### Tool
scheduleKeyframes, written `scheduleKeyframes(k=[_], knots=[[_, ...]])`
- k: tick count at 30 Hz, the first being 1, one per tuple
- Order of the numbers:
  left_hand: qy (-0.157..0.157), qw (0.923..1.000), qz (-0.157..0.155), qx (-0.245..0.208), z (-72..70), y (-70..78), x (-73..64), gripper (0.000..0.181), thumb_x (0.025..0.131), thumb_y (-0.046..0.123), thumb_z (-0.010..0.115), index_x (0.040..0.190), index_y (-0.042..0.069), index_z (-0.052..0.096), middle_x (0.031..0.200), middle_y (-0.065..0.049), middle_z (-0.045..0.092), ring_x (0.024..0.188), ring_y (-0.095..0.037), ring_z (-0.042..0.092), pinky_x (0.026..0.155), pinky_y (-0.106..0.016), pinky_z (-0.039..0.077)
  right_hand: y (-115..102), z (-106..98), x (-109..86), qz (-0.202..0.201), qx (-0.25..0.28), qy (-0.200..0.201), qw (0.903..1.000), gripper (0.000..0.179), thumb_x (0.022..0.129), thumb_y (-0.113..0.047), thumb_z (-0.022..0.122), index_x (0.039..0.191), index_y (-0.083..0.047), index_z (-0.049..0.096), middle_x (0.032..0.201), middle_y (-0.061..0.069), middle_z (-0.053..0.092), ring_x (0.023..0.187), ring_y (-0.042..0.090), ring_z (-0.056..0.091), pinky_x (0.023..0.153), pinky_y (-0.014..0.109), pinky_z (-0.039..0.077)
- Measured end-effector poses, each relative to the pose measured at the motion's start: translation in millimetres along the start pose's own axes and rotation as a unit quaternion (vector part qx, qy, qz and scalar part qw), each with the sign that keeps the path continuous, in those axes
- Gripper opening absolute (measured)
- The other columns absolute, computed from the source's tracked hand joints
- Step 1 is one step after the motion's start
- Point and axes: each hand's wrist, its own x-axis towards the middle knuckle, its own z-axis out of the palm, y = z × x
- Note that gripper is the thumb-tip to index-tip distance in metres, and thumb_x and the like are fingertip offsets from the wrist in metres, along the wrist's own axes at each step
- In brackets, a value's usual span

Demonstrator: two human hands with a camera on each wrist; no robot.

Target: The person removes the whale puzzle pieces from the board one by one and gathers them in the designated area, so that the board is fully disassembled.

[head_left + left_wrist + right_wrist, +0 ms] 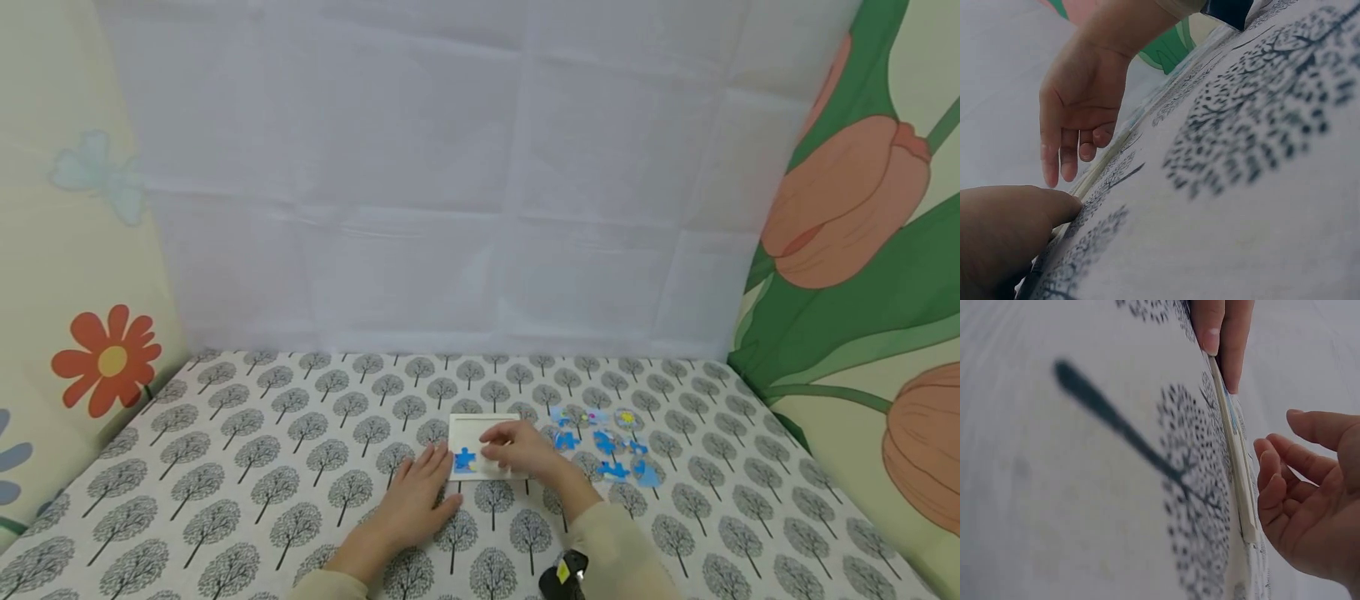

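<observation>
A small white puzzle tray point(469, 432) lies on the cloth, with a blue jigsaw piece point(464, 459) in its lower left corner. At the tray's left edge rest the straight fingers of my left hand point(422, 502), palm down. My right hand point(527, 452) is over the right part of the tray, its fingers loosely bent. Seen from the right wrist, that hand point(1316, 494) holds nothing and hovers beside the tray's pale edge point(1239, 481). In the left wrist view, my left thumb point(1063, 207) lies low by the cloth.
Several loose blue jigsaw pieces point(604, 442) are spread right of the tray, one with a yellow flower shape point(627, 418). A tree-print cloth point(300, 500) covers the table. Behind it hangs a white sheet point(420, 208). My right wrist wears a black device point(562, 577).
</observation>
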Motion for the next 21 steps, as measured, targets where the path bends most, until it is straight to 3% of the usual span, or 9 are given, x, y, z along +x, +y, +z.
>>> scheduleKeyframes(k=[5,10,21], knots=[[-0.011,0.9999,-0.003,0.005,-0.1,-0.5,-0.2,0.059,0.086,0.031,0.050,0.129,-0.006,0.034,0.136,-0.019,0.025,0.125,-0.034,0.018,0.097,-0.054,0.012,-0.9,7.5,1.7,0.025,0.016,0.003,0.9996,0.024,0.081,-0.014,0.060,0.102,-0.001,0.061,0.077,0.001,0.056,0.061,0.013,0.051,0.051,0.025,0.043],[-0.018,0.9998,-0.003,0.007,0.2,-0.3,0.1,0.060,0.086,0.032,0.049,0.129,-0.006,0.033,0.136,-0.019,0.025,0.125,-0.033,0.017,0.098,-0.054,0.011,-2.4,12.6,0.6,0.017,0.012,0.003,0.9998,0.024,0.081,-0.011,0.059,0.102,0.001,0.061,0.080,0.002,0.058,0.060,0.012,0.050,0.050,0.024,0.043],[-0.021,0.9996,-0.003,0.018,-0.6,0.4,-0.5,0.060,0.087,0.032,0.048,0.130,-0.006,0.032,0.136,-0.019,0.025,0.125,-0.033,0.017,0.098,-0.053,0.011,3.8,20.5,2.3,0.021,-0.040,0.027,0.9986,0.019,0.080,-0.014,0.061,0.097,-0.004,0.065,0.084,-0.001,0.059,0.076,0.013,0.053,0.066,0.027,0.044]])
